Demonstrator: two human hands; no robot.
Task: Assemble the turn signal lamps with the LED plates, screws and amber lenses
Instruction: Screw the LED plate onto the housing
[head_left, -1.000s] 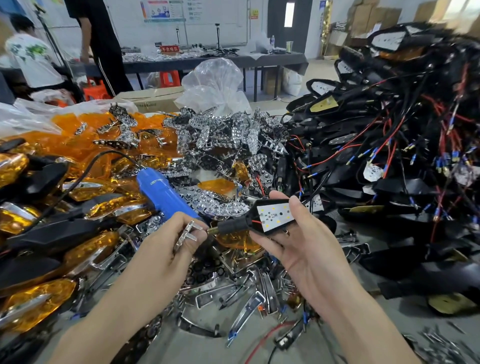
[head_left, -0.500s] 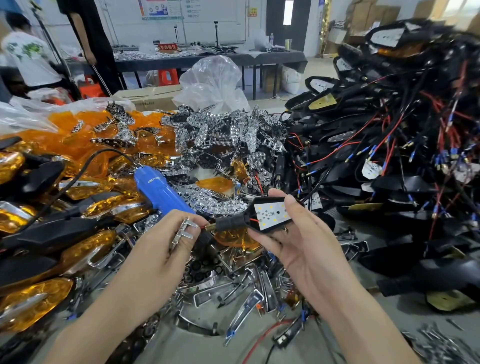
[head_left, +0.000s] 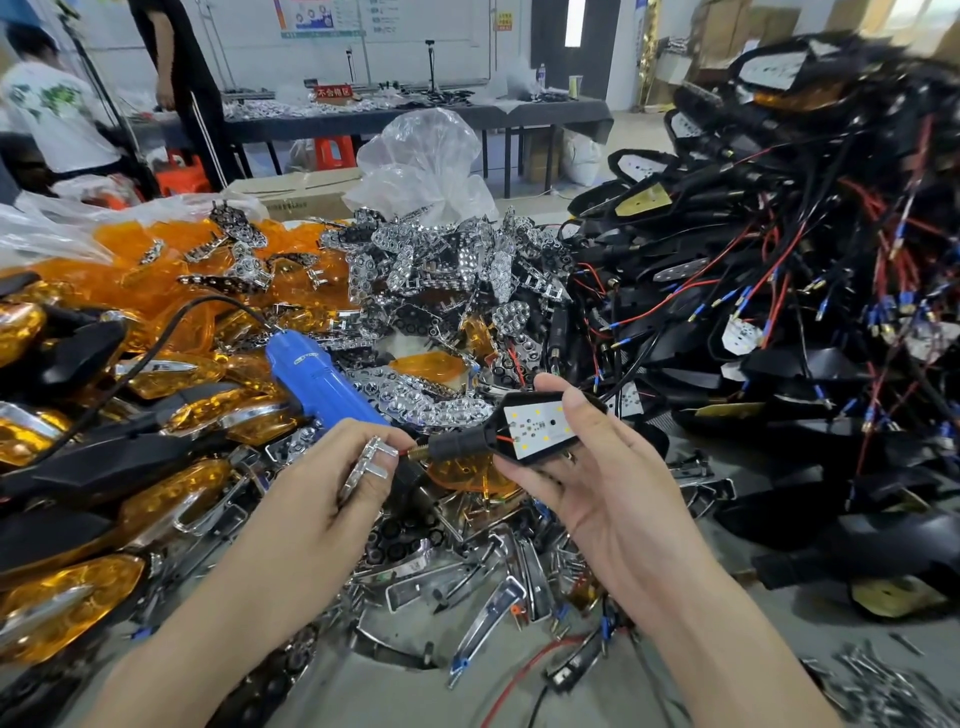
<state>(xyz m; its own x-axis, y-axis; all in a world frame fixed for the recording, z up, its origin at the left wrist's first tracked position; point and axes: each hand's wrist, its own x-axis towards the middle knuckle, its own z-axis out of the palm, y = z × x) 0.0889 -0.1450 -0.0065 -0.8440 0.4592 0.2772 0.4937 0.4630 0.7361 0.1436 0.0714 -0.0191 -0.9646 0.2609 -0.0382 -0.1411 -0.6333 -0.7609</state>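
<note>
The grey tabletop (head_left: 395, 696) shows bare along the bottom edge. Loose screws (head_left: 878, 680) are scattered at lower right, and chrome trim strips (head_left: 498, 597) are heaped just below the hands.

At mid-frame the right hand (head_left: 602, 493) grips a black lamp housing (head_left: 467, 441), thumb curled over its upper edge and fingers cupped beneath. The white LED plate (head_left: 540, 428) lies in it face up, with a red lead showing. The left hand (head_left: 306, 504) is wrapped round the blue electric screwdriver (head_left: 322, 384) and also pinches a chrome trim piece (head_left: 363, 467). The driver's dark nose sits beside the housing's stem, not on the plate.

Fastening the plate looks like the step in hand; whether any screw is in, I cannot tell. It would go best with the housing held level, the plate flat, the lead clear of the holes, and the bit brought down square.

Further up, amber lenses (head_left: 145, 270) pile at left above finished lamps (head_left: 171, 488). Chrome reflectors (head_left: 447, 260) fill the centre and wired black housings (head_left: 779, 364) fill the right.

Beyond are a clear plastic bag (head_left: 426, 156), a cardboard box (head_left: 296, 195), red stools (head_left: 335, 150) and a long dark table (head_left: 415, 117). Two people (head_left: 47, 114) are at upper left.
</note>
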